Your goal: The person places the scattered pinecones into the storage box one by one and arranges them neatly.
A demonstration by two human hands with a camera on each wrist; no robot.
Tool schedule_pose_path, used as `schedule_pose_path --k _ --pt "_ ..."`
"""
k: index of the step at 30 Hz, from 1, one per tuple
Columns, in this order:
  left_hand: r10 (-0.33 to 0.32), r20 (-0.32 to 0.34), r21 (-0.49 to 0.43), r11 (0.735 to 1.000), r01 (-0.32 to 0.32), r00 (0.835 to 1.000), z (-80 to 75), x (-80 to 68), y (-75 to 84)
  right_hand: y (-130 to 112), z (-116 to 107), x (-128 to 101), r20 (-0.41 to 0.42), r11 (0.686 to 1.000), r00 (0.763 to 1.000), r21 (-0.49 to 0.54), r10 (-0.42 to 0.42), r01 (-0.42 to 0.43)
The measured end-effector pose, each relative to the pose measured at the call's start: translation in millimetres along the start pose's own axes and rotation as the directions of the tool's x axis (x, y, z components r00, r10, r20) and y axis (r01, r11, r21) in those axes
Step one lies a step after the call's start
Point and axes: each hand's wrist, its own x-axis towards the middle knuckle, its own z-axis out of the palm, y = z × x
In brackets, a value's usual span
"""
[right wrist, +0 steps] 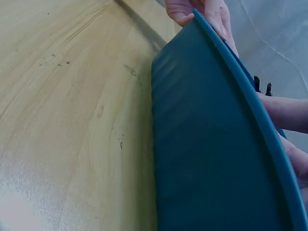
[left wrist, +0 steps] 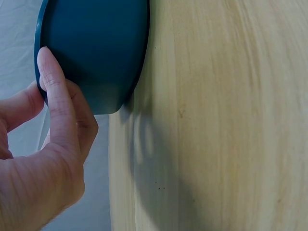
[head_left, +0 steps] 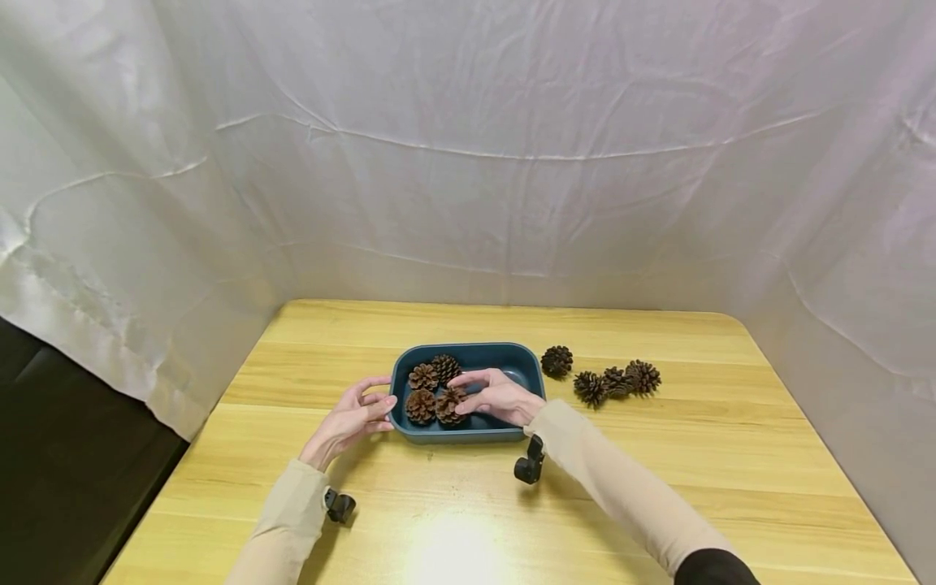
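A dark teal rectangular tray [head_left: 468,436] with rounded corners sits on the wooden table. My left hand [head_left: 353,416] grips its left end, thumb at the rim; the left wrist view shows the fingers [left wrist: 58,103] around that edge. Reaching over the tray's right part, my right hand [head_left: 500,398] holds a brown pine cone [head_left: 449,408] inside it, low among the others. Three more pine cones lie beside it: one at front left [head_left: 420,406], one behind that [head_left: 423,377] and one at the back [head_left: 447,367]. In the right wrist view, the tray wall [right wrist: 202,130] hides most of the held cone.
Right of the tray, a single pine cone [head_left: 556,361] lies near its back corner, with a cluster of pine cones [head_left: 617,382] farther right. The wooden table [head_left: 695,455] extends around. Pale fabric [head_left: 512,203] hangs behind and at both sides.
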Motion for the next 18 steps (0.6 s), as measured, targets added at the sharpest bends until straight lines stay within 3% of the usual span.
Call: schedule_pose_path --k 10,18 --pt "0.001 0.004 0.004 1.000 -0.001 1.000 -1.2 0.8 0.1 -3.6 -1.3 -2.9 -0.018 1.000 1.000 0.028 -0.006 0.006" --pt "-0.002 0.000 0.006 1.000 0.002 1.000 -1.7 0.6 -0.4 0.8 -1.9 -0.1 -0.042 0.999 0.999 -0.038 -0.002 0.001"
